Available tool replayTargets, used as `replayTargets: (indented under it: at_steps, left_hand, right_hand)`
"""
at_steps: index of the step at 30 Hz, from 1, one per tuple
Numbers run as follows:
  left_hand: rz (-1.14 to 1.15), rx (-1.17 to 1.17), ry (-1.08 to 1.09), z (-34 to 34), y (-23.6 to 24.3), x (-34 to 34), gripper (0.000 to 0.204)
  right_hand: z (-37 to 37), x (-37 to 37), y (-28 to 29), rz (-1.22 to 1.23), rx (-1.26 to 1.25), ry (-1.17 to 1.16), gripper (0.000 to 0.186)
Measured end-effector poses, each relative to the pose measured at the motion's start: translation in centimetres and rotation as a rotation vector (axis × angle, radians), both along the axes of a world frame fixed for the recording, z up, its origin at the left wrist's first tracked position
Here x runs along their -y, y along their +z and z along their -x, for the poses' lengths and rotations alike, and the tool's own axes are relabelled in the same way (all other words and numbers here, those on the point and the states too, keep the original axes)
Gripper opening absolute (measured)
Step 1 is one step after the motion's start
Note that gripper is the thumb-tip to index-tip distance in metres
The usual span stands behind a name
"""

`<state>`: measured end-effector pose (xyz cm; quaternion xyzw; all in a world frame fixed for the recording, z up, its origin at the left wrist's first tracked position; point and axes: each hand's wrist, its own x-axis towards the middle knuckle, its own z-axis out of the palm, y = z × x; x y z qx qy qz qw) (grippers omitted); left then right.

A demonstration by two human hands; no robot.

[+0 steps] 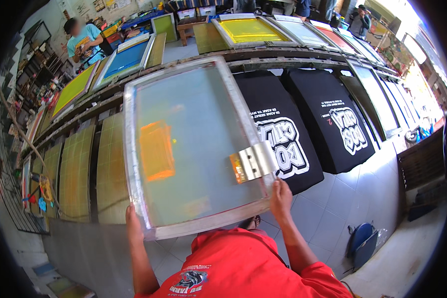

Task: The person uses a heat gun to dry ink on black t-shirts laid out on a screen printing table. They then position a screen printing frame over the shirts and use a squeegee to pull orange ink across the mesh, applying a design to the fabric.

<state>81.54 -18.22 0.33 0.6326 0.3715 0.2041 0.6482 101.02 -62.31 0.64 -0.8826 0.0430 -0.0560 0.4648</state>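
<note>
A large silk-screen frame (198, 227) with a pale metal rim and greyish mesh is tilted in front of me. My left hand (133, 224) is closed on its near left corner. My right hand (281, 199) grips the near right side of the rim. An orange ink patch (156, 151) marks the left part of the mesh. On the right side of the screen lies a short, metal-handled squeegee (256, 161) with orange ink along one edge, just beyond my right hand. The fingers under the rim are hidden on both sides.
Black T-shirts (328, 121) with white print lie on boards at right. Bare boards (77, 171) line the left. Behind stand more screens, one yellow (253, 31) and one blue (126, 58). A person (84, 42) stands far left. A blue stool (362, 243) is at lower right.
</note>
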Motion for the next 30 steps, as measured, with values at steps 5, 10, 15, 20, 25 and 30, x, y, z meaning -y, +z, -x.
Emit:
replayTargets:
  at_steps: [5, 10, 15, 20, 25, 30]
  left_hand:
    - [-0.130, -0.099, -0.038, -6.1, -1.3, 11.0, 0.036]
    - [-0.111, -0.035, -0.061, -10.5, -2.3, 19.0, 0.038]
    - [-0.083, -0.061, -0.091, -12.3, -2.2, 22.4, 0.039]
    - [-0.115, -0.113, -0.107, -12.8, -2.5, 23.2, 0.040]
    - [-0.085, -0.127, -0.104, -13.2, -1.7, 23.9, 0.039]
    - [-0.093, -0.124, -0.093, -12.3, -2.0, 24.6, 0.038]
  right_hand:
    - [-1.7, 11.8, -1.2, -0.027, 0.006, -0.102, 0.043]
    - [-3.4, 19.8, -1.1, 0.042, -0.014, -0.172, 0.047]
    - [-4.7, 22.7, -1.3, 0.108, 0.007, -0.175, 0.049]
    - [-5.6, 23.3, -1.5, 0.124, -0.025, -0.174, 0.049]
    - [-5.6, 23.6, -2.6, 0.110, 0.023, -0.190, 0.049]
    - [-5.8, 24.6, -3.6, 0.113, 0.021, -0.192, 0.048]
